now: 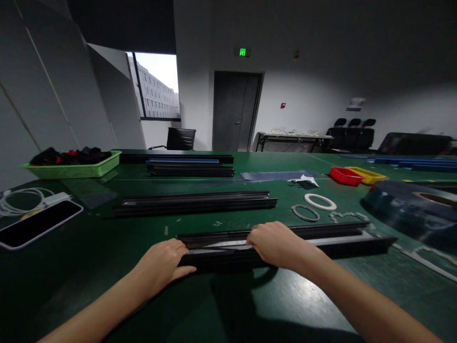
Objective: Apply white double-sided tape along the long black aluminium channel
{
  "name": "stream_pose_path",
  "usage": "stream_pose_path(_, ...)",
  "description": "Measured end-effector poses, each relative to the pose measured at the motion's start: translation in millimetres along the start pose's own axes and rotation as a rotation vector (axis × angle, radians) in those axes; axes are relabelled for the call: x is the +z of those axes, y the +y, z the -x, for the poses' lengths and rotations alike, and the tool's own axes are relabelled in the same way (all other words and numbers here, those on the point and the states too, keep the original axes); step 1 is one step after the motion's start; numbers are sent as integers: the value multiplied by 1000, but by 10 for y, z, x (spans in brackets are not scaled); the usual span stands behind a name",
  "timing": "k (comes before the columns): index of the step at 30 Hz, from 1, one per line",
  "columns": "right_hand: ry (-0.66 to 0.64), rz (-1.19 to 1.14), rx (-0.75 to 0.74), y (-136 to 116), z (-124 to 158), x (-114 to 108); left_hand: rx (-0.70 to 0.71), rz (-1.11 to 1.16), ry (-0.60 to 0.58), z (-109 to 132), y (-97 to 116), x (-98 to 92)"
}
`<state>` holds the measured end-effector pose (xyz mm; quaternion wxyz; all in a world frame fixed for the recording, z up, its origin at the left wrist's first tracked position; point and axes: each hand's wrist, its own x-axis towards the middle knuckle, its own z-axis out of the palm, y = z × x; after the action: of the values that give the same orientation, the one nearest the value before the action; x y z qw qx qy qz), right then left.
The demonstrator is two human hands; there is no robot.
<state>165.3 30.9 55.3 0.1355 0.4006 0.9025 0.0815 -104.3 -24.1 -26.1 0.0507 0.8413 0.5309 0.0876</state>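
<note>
A long bundle of black strips [342, 244] lies across the green table [107, 247] right in front of me. My left hand [162, 263] is curled round the bundle's left end, thumb on the near side. My right hand [276, 244] rests over the bundle near its middle, fingers wrapped over the top edge. A pale sheet shows between the strips between my hands.
A second black strip bundle [194, 202] lies farther back, more bundles [191, 167] behind it. A green basket [73, 167] and a phone [35, 224] sit at left. Two tape rings [314, 206], red [345, 176] and yellow trays [367, 175], and a big film reel [414, 209] are at right.
</note>
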Motion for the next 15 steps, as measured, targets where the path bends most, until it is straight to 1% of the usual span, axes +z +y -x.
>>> stream_pose_path(5, 0, 1, 18, -2, -17, 19, -8, 14, -22, -3, -32, -3)
stream_pose_path(12, -12, 31, 69, 60, -39, 61, -21, 29, -74, 4, -14, -81)
stream_pose_path(15, -13, 22, 61, 69, -38, 68, -48, 26, -74, 23, -20, -92)
